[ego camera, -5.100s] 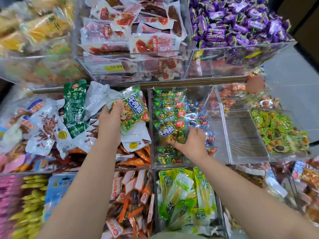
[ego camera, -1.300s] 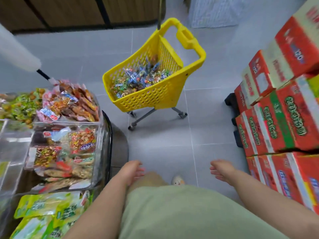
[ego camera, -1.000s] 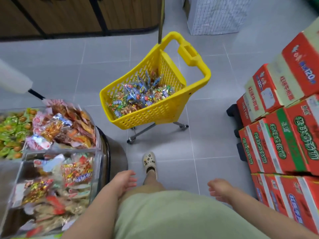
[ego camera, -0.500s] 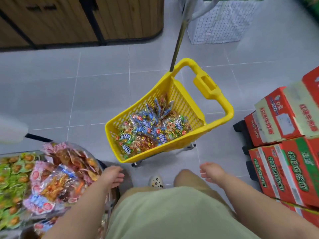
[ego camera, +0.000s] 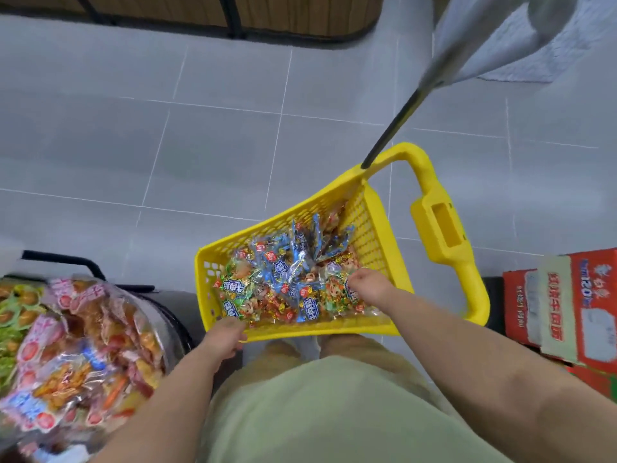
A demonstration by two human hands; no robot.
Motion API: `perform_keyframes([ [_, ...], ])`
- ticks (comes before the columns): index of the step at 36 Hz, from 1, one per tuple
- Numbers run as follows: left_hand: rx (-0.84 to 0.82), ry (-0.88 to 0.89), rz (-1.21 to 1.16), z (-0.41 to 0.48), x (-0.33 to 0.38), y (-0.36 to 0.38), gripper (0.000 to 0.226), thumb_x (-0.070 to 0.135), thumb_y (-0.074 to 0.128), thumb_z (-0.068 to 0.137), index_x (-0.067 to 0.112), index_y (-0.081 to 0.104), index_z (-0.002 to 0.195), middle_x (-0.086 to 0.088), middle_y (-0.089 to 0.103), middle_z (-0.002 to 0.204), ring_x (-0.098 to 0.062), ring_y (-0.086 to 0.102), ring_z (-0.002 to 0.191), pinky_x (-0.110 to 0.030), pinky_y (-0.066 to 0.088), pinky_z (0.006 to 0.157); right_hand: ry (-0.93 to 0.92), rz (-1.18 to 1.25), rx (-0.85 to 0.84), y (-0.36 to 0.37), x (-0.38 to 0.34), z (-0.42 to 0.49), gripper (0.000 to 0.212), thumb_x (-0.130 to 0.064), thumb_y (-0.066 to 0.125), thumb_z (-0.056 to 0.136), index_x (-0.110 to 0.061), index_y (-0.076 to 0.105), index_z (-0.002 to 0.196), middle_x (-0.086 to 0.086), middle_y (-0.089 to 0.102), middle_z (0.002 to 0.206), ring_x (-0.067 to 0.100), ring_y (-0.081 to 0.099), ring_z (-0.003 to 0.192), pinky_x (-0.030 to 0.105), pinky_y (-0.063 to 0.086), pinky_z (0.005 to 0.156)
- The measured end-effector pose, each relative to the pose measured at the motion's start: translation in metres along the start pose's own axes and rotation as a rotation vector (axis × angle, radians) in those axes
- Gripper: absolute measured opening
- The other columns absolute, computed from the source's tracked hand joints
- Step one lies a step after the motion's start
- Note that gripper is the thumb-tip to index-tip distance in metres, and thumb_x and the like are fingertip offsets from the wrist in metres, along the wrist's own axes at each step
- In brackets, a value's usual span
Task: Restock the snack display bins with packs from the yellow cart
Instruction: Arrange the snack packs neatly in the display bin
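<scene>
ITEM: packs. Blue and green wrappers, loose pile on bottom of yellow cart, heaped toward its near and left side.

R. hand: right hand is down inside cart at near-right of the pile, fingers curled into the packs and closing on them; fingertips hidden among wrappers.

L. hand: left hand is at near-left corner of cart rim, fingers bent down over the edge and touching it. Real grip or just resting: can't tell.

Cart posn: directly in front of the person's knees, handle to the right, on grey tile floor.

Surrounds: pink/orange snack heap of the display at left, near L. forearm; red cartons at right; dark pole slants up from far rim.

Chg vs. 0.5 s ago: both hands then hung free, short of cart, holding nothing; cart then lay further ahead.
</scene>
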State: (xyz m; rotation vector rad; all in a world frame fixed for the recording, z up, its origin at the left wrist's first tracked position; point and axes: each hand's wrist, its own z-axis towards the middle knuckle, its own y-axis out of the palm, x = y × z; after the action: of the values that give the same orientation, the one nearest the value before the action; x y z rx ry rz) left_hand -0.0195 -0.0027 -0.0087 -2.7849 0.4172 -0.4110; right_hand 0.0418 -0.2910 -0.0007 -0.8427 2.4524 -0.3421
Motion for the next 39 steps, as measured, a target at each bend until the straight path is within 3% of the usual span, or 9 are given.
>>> perform_keyframes([
  [2, 0.013, 0.020, 0.008, 0.001, 0.007, 0.010, 0.016, 0.029, 0.049, 0.098, 0.015, 0.054, 0.090, -0.011, 0.063, 0.095, -0.026, 0.058, 0.084, -0.030, 0.043, 0.076, -0.028, -0.147, -0.020, -0.003, 0.002, 0.013, 0.021, -0.017, 0.044, 0.096, -0.011, 0.064, 0.095, 0.010, 0.059, 0.093, 0.017, 0.048, 0.066, 0.023, 0.033, 0.053],
  [5, 0.010, 0.032, 0.000, -0.001, 0.013, 0.022, 0.016, 0.022, 0.045, 0.098, 0.016, 0.057, 0.089, -0.009, 0.063, 0.088, -0.021, 0.059, 0.073, -0.028, 0.044, 0.070, -0.062, -0.289, -0.036, -0.003, 0.007, 0.033, 0.042, -0.017, 0.055, 0.091, -0.013, 0.052, 0.133, 0.013, 0.055, 0.124, 0.025, 0.060, 0.096, 0.024, 0.046, 0.069],
  [9, 0.012, 0.035, 0.015, -0.002, 0.014, 0.030, 0.019, 0.019, 0.047, 0.099, 0.014, 0.057, 0.082, -0.006, 0.060, 0.079, -0.016, 0.055, 0.063, -0.023, 0.042, 0.055, -0.107, -0.614, -0.071, 0.006, 0.015, 0.053, 0.064, -0.026, 0.056, 0.089, -0.021, 0.030, 0.147, 0.009, 0.030, 0.150, 0.029, 0.034, 0.134, 0.032, 0.034, 0.105],
  [15, -0.029, 0.030, 0.121, 0.003, 0.013, 0.024, 0.020, 0.015, 0.045, 0.100, 0.007, 0.054, 0.085, -0.010, 0.056, 0.076, -0.016, 0.049, 0.061, -0.021, 0.038, 0.050, -0.128, -0.783, 0.014, 0.014, 0.019, 0.055, 0.072, -0.030, 0.065, 0.081, -0.021, 0.029, 0.144, 0.005, 0.038, 0.142, 0.027, 0.034, 0.130, 0.039, 0.033, 0.106],
  [21, -0.074, 0.024, 0.208, 0.009, 0.010, 0.017, 0.019, 0.016, 0.044, 0.099, 0.005, 0.054, 0.088, -0.009, 0.056, 0.077, -0.019, 0.050, 0.064, -0.026, 0.037, 0.057, -0.186, -0.822, -0.174, 0.015, 0.022, 0.049, 0.032, -0.024, 0.055, 0.092, -0.019, 0.055, 0.123, 0.007, 0.051, 0.126, 0.027, 0.055, 0.109, 0.035, 0.050, 0.089],
  [28, -0.151, 0.022, 0.072, 0.009, 0.025, 0.025, 0.014, 0.031, 0.057, 0.095, 0.018, 0.060, 0.096, -0.006, 0.065, 0.100, -0.017, 0.060, 0.079, -0.027, 0.045, 0.068, -0.233, -0.145, -0.016, 0.012, 0.026, 0.033, 0.030, -0.035, 0.065, 0.087, -0.019, 0.063, 0.112, -0.002, 0.062, 0.122, 0.018, 0.056, 0.113, 0.024, 0.042, 0.087],
  [32, -0.300, 0.105, -0.065, 0.009, 0.036, 0.034, 0.048, 0.043, 0.074, 0.078, 0.025, 0.058, 0.119, -0.001, 0.064, 0.118, -0.014, 0.064, 0.100, -0.030, 0.052, 0.082, -0.143, 0.378, -0.153, 0.023, 0.012, 0.023, 0.025, -0.030, 0.074, 0.080, -0.025, 0.062, 0.102, -0.006, 0.054, 0.118, 0.017, 0.055, 0.116, 0.034, 0.047, 0.095],
  [34, -0.349, 0.073, -0.258, 0.011, 0.041, 0.042, 0.076, 0.034, 0.078, 0.072, 0.021, 0.043, 0.139, -0.007, 0.059, 0.128, -0.019, 0.065, 0.102, -0.033, 0.053, 0.085, -0.079, 0.505, -0.212, 0.032, 0.006, 0.020, 0.030, -0.028, 0.073, 0.081, -0.025, 0.057, 0.106, -0.001, 0.050, 0.121, 0.019, 0.059, 0.110, 0.034, 0.052, 0.090],
  [39, -0.308, 0.030, -0.629, 0.019, 0.042, 0.044, 0.084, 0.018, 0.078, 0.060, 0.008, 0.045, 0.137, -0.015, 0.059, 0.130, -0.027, 0.060, 0.110, -0.041, 0.047, 0.097, 0.032, 0.593, -0.284, 0.041, 0.001, 0.022, 0.047, -0.027, 0.070, 0.084, -0.015, 0.053, 0.126, -0.006, 0.053, 0.111, 0.007, 0.057, 0.095, 0.020, 0.052, 0.078],
])
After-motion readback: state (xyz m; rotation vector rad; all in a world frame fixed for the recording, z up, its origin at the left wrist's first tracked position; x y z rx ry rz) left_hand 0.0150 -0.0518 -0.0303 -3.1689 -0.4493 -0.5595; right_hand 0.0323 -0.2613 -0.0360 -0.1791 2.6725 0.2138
